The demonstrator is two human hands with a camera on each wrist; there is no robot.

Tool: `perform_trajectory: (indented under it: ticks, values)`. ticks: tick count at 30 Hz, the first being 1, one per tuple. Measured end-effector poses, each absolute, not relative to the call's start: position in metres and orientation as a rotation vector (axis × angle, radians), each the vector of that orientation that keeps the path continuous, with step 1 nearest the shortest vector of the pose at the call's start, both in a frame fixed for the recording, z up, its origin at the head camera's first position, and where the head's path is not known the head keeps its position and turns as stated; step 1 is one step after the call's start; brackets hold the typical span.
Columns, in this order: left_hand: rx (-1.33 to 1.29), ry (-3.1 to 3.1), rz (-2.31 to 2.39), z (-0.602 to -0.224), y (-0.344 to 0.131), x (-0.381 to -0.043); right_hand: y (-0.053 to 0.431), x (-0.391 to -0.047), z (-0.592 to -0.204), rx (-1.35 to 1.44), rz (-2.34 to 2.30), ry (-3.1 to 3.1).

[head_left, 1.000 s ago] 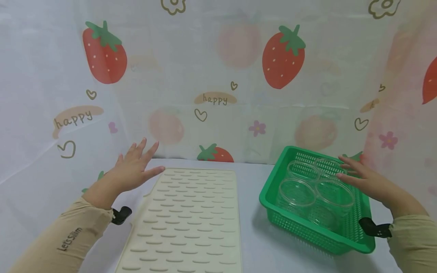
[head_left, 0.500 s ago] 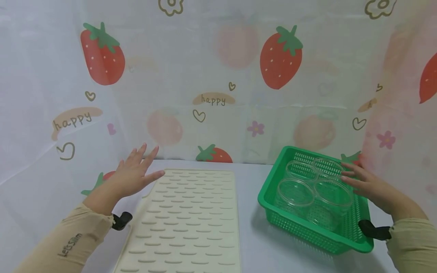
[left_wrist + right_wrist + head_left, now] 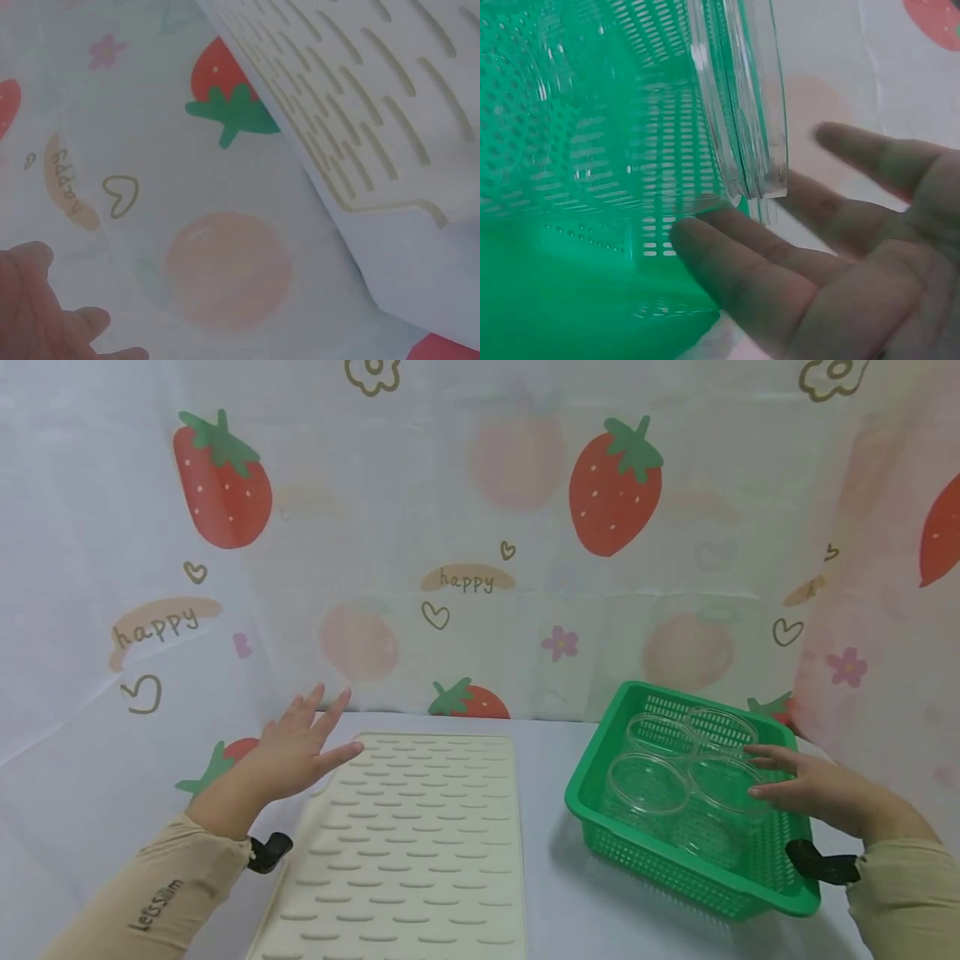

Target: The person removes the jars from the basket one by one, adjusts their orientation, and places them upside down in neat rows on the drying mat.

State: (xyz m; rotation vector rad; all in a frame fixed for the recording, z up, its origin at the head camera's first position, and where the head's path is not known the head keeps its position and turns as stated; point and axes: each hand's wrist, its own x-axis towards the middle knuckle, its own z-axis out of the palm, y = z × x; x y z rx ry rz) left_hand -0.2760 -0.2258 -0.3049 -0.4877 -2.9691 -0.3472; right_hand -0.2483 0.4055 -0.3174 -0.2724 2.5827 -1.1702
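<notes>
My right hand (image 3: 825,789) hovers at the right side of a green perforated basket (image 3: 660,870). Its fingers reach in over the rim beside a clear round container (image 3: 722,768); in the right wrist view the fingers (image 3: 742,281) lie extended by the container's rim (image 3: 739,105), and whether they touch it I cannot tell. Several such clear containers stand inside the basket. Held up with spread fingers, my left hand (image 3: 281,762) is empty near the far left corner of a cream ridged mat (image 3: 420,827). Part of that hand (image 3: 45,315) shows low in the left wrist view.
White cloth (image 3: 551,843) covers the table, with a strip of it between mat and basket. A strawberry-print curtain (image 3: 480,635) rises behind and along both sides. The mat's left edge has a notch (image 3: 313,797).
My right hand has come lower and its fingers lie closer to the front right container. The left hand has dropped slightly, fingers still spread. Basket and mat stay in place.
</notes>
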Motion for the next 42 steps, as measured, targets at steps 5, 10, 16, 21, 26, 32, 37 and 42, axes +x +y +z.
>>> perform_trajectory:
  ticks: [5, 10, 16, 21, 26, 32, 37, 42]
  values:
    - [-0.486, -2.984, -0.355, -0.305, -0.224, -0.276, 0.406, -0.247, -0.320, -0.265, -1.126, 2.525]
    - [-0.486, -2.984, -0.350, -0.305, -0.222, -0.277, 0.406, -0.248, -0.322, -0.344, -1.122, 2.501]
    - [-0.482, -2.987, -0.320, -0.310, -0.221, -0.278, 0.408, -0.251, -0.325, -0.409, -1.114, 2.513]
    - [-0.480, -2.991, -0.334, -0.313, -0.220, -0.279, 0.409, -0.251, -0.324, -0.448, -1.110, 2.545]
    - [-0.478, -3.001, -0.344, -0.315, -0.220, -0.279, 0.406, -0.253, -0.322, -0.476, -1.122, 2.556]
    - [-0.473, -3.005, -0.360, -0.317, -0.219, -0.278, 0.400, -0.254, -0.322, -0.504, -1.150, 2.526]
    - [-0.475, -3.000, -0.348, -0.316, -0.218, -0.278, 0.398, -0.255, -0.322, -0.533, -1.130, 2.500]
    - [-0.477, -2.991, -0.309, -0.319, -0.218, -0.279, 0.394, -0.257, -0.324, -0.534, -1.127, 2.477]
